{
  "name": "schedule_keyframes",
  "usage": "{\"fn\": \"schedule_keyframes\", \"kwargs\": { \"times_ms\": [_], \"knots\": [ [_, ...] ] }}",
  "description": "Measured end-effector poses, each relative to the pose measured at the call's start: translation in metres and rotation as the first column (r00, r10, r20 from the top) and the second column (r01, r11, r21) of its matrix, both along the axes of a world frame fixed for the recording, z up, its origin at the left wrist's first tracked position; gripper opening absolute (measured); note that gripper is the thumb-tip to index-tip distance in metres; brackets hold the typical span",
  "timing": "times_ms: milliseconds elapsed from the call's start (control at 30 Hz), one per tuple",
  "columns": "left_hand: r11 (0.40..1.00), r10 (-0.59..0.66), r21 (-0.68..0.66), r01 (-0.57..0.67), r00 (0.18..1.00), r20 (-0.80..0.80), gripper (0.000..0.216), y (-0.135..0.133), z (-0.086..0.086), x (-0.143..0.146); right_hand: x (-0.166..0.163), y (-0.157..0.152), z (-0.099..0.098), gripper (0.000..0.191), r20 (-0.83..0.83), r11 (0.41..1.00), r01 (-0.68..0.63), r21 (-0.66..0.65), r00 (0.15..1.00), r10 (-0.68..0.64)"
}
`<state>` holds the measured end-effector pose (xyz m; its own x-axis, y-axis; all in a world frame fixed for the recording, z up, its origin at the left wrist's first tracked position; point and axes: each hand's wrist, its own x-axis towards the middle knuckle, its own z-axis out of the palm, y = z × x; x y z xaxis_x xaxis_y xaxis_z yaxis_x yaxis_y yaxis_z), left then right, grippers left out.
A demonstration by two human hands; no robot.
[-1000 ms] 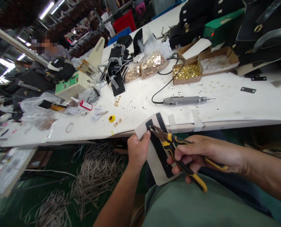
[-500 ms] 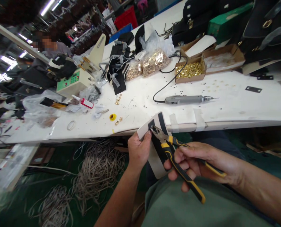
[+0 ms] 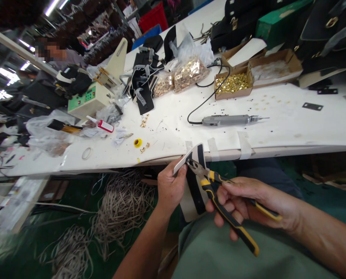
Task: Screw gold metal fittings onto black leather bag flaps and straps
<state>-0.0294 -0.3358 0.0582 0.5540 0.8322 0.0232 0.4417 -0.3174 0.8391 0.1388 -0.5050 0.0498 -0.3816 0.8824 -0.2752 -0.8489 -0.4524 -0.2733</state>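
Note:
My left hand (image 3: 169, 186) grips a white card with black strips (image 3: 194, 193), holding it below the table's front edge. My right hand (image 3: 250, 203) is closed round the black-and-yellow handles of a pair of pliers (image 3: 219, 197). The pliers' jaws (image 3: 192, 166) touch the upper part of the card beside my left thumb. What the jaws pinch is too small to make out.
On the white table (image 3: 277, 128) lie a grey electric screwdriver (image 3: 228, 120) with a black cord, cardboard boxes of gold parts (image 3: 232, 85), bags of gold hardware (image 3: 187, 73), black leather pieces and a green-faced machine (image 3: 88, 99). Another person (image 3: 59, 54) sits at far left. Cord piles (image 3: 117, 209) cover the floor.
The card has tilted and turned more edge-on in my left hand. The pliers have followed it slightly, jaws still at its upper part.

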Motion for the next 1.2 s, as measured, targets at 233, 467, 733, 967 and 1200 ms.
{"fn": "schedule_keyframes", "kwargs": {
  "times_ms": [233,467,733,967,1200],
  "knots": [
    [1.000,-0.011,0.018,0.011,1.000,-0.019,0.024,-0.003,0.007,0.001,-0.003,-0.001,0.002,0.033,0.008,1.000,0.016,0.001,1.000,-0.016],
    [0.996,-0.061,0.063,0.063,0.998,-0.032,0.025,-0.005,0.011,0.002,0.000,-0.001,0.007,0.040,0.156,0.999,-0.020,-0.041,0.987,0.026],
    [0.993,-0.043,0.107,0.047,0.998,-0.044,0.024,-0.002,0.013,0.005,0.021,0.011,0.020,0.051,0.602,0.975,-0.222,-0.019,0.776,0.189],
    [0.994,-0.032,0.102,0.034,0.999,-0.028,0.025,-0.003,0.010,0.005,0.020,0.013,0.027,0.048,0.814,0.958,-0.285,-0.019,0.552,0.180],
    [0.993,-0.046,0.105,0.054,0.996,-0.075,0.024,0.001,0.008,0.008,0.021,0.018,0.043,0.041,0.996,0.938,-0.336,-0.081,-0.007,0.084]
  ]
}}
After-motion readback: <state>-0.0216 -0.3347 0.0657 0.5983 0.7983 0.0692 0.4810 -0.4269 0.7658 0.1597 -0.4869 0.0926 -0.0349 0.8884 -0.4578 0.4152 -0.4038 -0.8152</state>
